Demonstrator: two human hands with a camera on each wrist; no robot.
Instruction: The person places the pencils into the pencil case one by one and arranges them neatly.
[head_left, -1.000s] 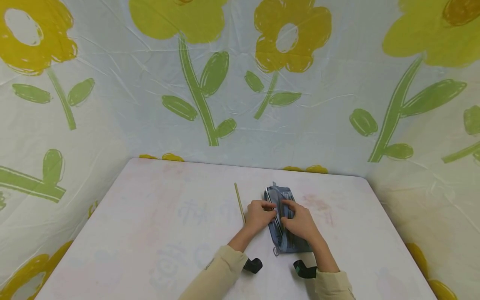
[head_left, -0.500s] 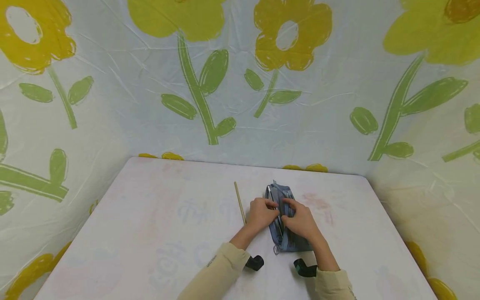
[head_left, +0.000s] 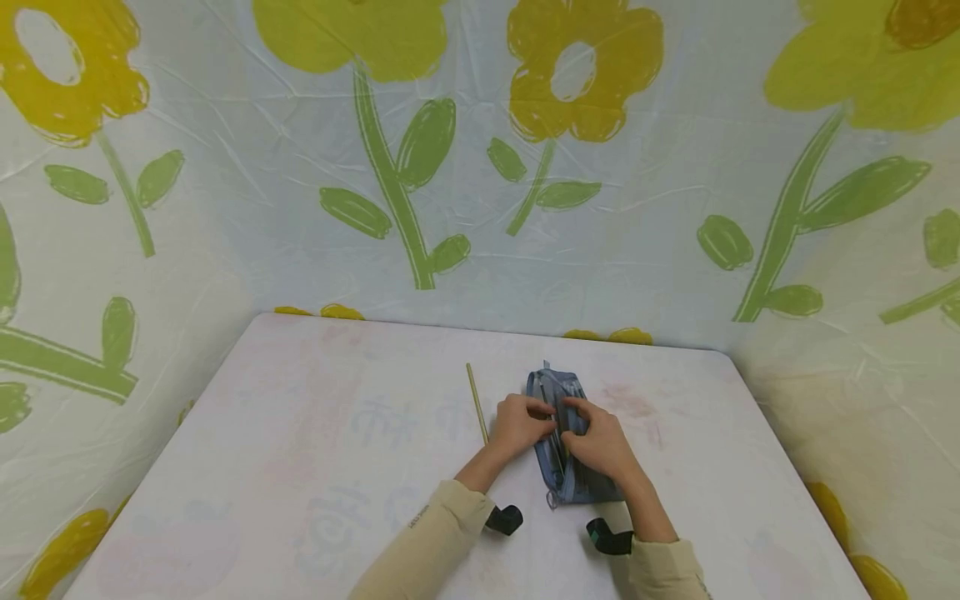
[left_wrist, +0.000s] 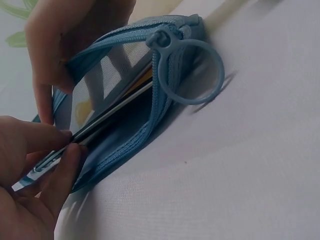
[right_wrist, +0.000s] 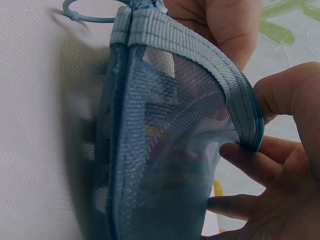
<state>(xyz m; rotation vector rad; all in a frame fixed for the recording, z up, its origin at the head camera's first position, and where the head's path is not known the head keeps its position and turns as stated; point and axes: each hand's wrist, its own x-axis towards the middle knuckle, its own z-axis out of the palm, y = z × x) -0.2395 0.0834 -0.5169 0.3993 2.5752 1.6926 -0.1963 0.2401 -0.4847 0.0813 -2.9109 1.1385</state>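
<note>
A blue mesh pencil case [head_left: 597, 490] lies on the table with its zipper undone. My left hand [head_left: 519, 425] pinches a slim dark-and-silver pencil [left_wrist: 112, 111] between thumb and fingertips. In the left wrist view, that pencil lies lengthwise in the case's opening, its white-and-teal end by my fingers. With thumb and index finger, my right hand [head_left: 602, 440] holds the zipper edge [right_wrist: 245, 112] up and away; other fingers touch the mesh. Something yellow-orange [left_wrist: 140, 82] shows inside; the remaining contents are unclear through the mesh.
A thin yellowish stick [head_left: 477, 400], pencil-like, lies on the white table [head_left: 300, 417] left of the case, its near end hidden behind my left forearm. A blue ring pull [left_wrist: 218, 70] hangs at the case's near end. Flower-printed cloth [head_left: 480, 208] surrounds the table.
The pencil's far end, which stood out along the left rim of the case, now sits further within the opening. My left hand shifted slightly; the right hand keeps its hold on the case edge.
</note>
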